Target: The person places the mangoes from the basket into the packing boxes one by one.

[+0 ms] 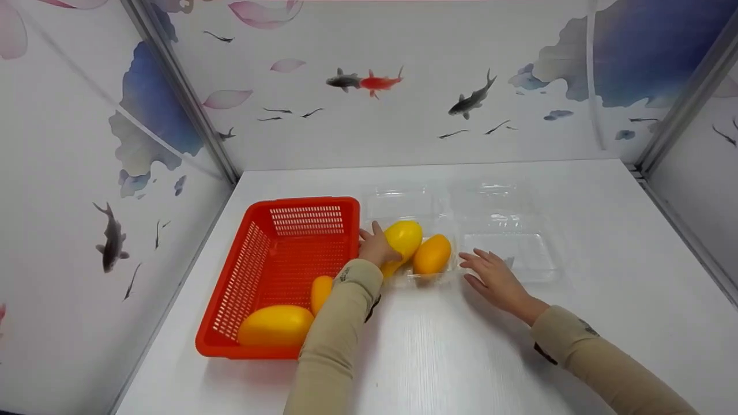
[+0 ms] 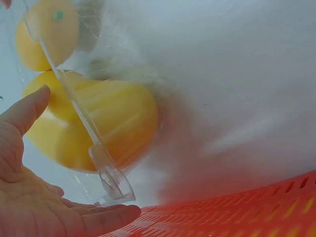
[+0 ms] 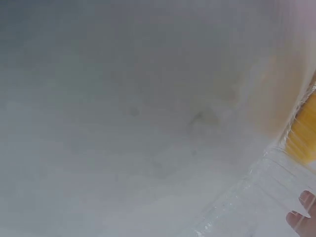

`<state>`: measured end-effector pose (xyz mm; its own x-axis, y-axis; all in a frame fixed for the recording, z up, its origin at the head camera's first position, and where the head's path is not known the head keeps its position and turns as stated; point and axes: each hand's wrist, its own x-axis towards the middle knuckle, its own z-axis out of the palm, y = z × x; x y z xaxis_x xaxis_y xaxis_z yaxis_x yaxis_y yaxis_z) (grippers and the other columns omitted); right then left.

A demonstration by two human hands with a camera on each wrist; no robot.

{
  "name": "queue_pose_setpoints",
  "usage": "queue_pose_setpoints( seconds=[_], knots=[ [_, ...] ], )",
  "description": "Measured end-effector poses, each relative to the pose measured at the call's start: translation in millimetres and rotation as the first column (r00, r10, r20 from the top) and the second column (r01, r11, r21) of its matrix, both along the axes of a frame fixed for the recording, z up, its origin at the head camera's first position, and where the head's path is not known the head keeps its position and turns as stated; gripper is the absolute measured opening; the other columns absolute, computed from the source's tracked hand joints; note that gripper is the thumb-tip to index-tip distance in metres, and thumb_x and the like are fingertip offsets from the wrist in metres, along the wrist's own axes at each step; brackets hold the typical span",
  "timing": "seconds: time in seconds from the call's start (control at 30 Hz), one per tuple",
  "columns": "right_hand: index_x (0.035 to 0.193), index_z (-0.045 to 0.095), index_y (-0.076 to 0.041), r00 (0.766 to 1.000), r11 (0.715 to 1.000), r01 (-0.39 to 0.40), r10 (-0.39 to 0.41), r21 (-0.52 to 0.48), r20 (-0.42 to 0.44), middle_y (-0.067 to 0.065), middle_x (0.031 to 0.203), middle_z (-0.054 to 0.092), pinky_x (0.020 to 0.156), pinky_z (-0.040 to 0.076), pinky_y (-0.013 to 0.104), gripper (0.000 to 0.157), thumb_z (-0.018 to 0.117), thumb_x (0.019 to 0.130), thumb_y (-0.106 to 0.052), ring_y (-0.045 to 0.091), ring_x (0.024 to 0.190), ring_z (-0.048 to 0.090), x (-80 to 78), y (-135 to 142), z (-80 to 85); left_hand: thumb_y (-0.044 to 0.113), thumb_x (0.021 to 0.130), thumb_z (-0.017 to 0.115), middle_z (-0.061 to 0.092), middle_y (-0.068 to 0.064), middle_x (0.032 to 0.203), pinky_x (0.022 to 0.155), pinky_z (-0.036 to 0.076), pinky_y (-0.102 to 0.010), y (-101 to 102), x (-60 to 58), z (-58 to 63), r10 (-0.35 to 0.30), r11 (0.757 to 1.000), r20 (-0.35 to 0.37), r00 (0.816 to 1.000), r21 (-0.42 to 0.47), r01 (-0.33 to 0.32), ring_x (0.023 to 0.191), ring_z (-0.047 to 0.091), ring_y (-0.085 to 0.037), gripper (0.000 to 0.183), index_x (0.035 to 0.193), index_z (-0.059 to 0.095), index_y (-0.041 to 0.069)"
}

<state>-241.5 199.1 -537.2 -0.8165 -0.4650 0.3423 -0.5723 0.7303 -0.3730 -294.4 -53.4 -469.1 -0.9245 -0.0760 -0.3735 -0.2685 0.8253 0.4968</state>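
Observation:
A large yellow mango-like fruit (image 1: pixel 405 236) and a smaller orange-yellow one (image 1: pixel 432 255) lie side by side in a clear plastic clamshell box (image 1: pixel 398 202). My left hand (image 1: pixel 377 249) is at the left side of that box, beside the large fruit. In the left wrist view its thumb (image 2: pixel 32 109) is spread away from straight fingers (image 2: pixel 106 217), with the box's corner and the yellow fruit (image 2: pixel 123 113) close by. Fingers spread, my right hand (image 1: pixel 497 281) hovers near the front left of a second clear box (image 1: pixel 519 253) and holds nothing.
To the left stands a red slatted basket (image 1: pixel 351 213) with a big yellow fruit (image 1: pixel 275 325) and an orange one (image 1: pixel 320 293) at its front, partly behind my left sleeve. Both clear boxes have lids folded back. Printed panels (image 1: pixel 403 132) wall the white table (image 1: pixel 438 351).

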Motion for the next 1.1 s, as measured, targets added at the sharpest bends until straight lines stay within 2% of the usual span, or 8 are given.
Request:
queue_pose_setpoints(
  seconds=[0.13,0.23,0.4,0.53,0.63,0.83,0.97,1.1],
  knots=[
    [0.102,0.061,-0.003,1.0,1.0,-0.001,0.0,0.028,0.024,0.014,0.115,0.061,0.1,0.029,0.058,0.017,0.061,0.086,-0.009,0.038,0.116,0.048,-5.2,-7,11.0,0.031,0.069,0.079,-0.008,-0.026,0.149,0.109,0.018,-0.05,2,4.7,1.2,-0.006,0.999,0.051,0.999,-0.036,0.008,0.135,0.011,-0.044,0.117,0.147,-0.006,0.013],
    [0.1,0.063,-0.001,0.998,1.0,0.003,-0.005,0.027,0.055,0.014,0.104,0.065,0.094,0.037,0.053,0.016,0.059,0.088,-0.009,0.035,0.104,0.055,-12.5,-14,22.6,0.034,0.065,0.081,-0.009,-0.027,0.149,0.108,0.018,-0.052,5,8.8,5.3,-0.023,0.994,0.094,0.995,-0.1,0.033,0.134,0.013,-0.046,0.123,0.147,-0.008,0.016],
    [0.103,0.063,0.002,0.974,0.998,0.051,-0.059,0.045,0.22,0.016,0.098,0.066,0.082,0.047,0.046,0.02,0.054,0.09,-0.01,0.031,0.087,0.06,-26.5,-22,43.9,0.034,0.065,0.082,-0.004,-0.029,0.149,0.108,0.018,-0.053,8,14.1,12.7,-0.058,0.986,0.119,0.991,-0.15,0.075,0.134,0.013,-0.047,0.122,0.147,-0.007,0.014],
    [0.108,0.061,0.004,0.921,0.994,0.088,-0.106,0.066,0.375,0.019,0.101,0.064,0.081,0.049,0.045,0.026,0.049,0.093,-0.013,0.028,0.084,0.059,-39.0,-26,55.6,0.034,0.066,0.081,-0.006,-0.028,0.149,0.109,0.016,-0.05,7,17.6,14.3,-0.075,0.984,0.157,0.985,-0.149,0.099,0.135,0.01,-0.046,0.122,0.147,-0.007,0.013],
    [0.11,0.06,0.006,0.89,0.991,0.12,-0.133,0.059,0.436,0.021,0.103,0.063,0.081,0.049,0.044,0.028,0.047,0.094,-0.013,0.029,0.085,0.058,-50.4,-30,61.4,0.033,0.066,0.081,-0.008,-0.028,0.148,0.11,0.016,-0.049,6,19.2,13.3,-0.094,0.982,0.162,0.982,-0.148,0.118,0.135,0.008,-0.046,0.121,0.147,-0.007,0.012],
    [0.121,0.049,0.008,0.824,0.971,0.238,-0.186,-0.03,0.536,0.028,0.12,0.053,0.092,0.043,0.047,0.036,0.042,0.094,-0.014,0.038,0.107,0.052,-77.1,-39,69.9,0.03,0.065,0.082,-0.005,-0.028,0.149,0.11,0.018,-0.048,4,20.7,10.7,-0.108,0.981,0.14,0.984,-0.148,0.129,0.135,0.009,-0.046,0.121,0.147,-0.005,0.012],
    [0.134,0.035,0.008,0.73,0.92,0.352,-0.155,-0.173,0.665,0.028,0.135,0.038,0.101,0.035,0.047,0.045,0.038,0.096,-0.017,0.039,0.123,0.04,-93.5,-40,69.1,0.031,0.065,0.082,-0.001,-0.029,0.149,0.109,0.02,-0.049,3,22.6,10.9,-0.123,0.973,0.139,0.983,-0.178,0.147,0.135,0.013,-0.045,0.12,0.147,-0.003,0.012],
    [0.14,0.021,0.007,0.639,0.838,0.462,-0.086,-0.292,0.764,0.027,0.143,0.027,0.106,0.029,0.044,0.051,0.035,0.097,-0.016,0.037,0.13,0.031,-105.1,-40,65.2,0.032,0.064,0.082,0.002,-0.026,0.15,0.108,0.021,-0.051,7,23.7,11.9,-0.13,0.963,0.149,0.98,-0.217,0.161,0.133,0.018,-0.046,0.12,0.148,-0.002,0.014]
  ],
)
